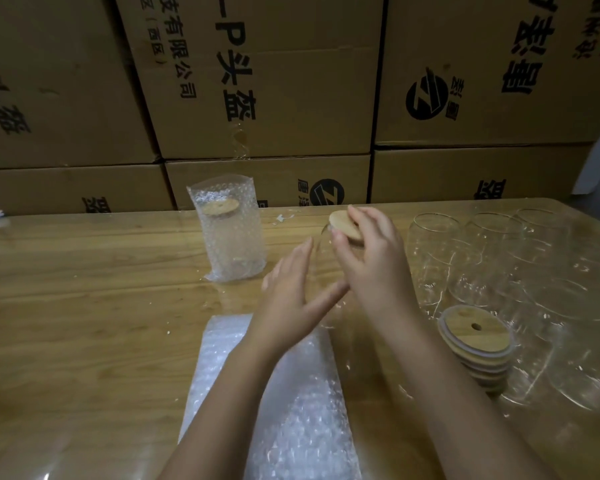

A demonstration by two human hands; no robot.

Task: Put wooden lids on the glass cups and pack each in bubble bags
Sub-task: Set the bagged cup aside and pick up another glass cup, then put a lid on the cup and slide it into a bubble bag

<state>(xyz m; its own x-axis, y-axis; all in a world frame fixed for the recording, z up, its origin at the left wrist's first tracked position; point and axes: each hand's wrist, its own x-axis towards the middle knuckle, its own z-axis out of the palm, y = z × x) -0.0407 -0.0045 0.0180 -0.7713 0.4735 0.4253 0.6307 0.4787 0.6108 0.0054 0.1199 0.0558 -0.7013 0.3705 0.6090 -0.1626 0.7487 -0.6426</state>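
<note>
Head view: the right hand [368, 261] grips with curled fingers a round light wooden lid [345, 227] atop the clear glass cup [326, 268], whose outline barely shows; the left hand [291, 289], fingers straight, flanks the cup's left side.

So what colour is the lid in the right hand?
Light tan wood; the lid shows best in the head view.

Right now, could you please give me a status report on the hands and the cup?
Left hand open beside glass cup. Right hand grips wooden lid at its rim. Bagged cup stands apart, left.
</note>
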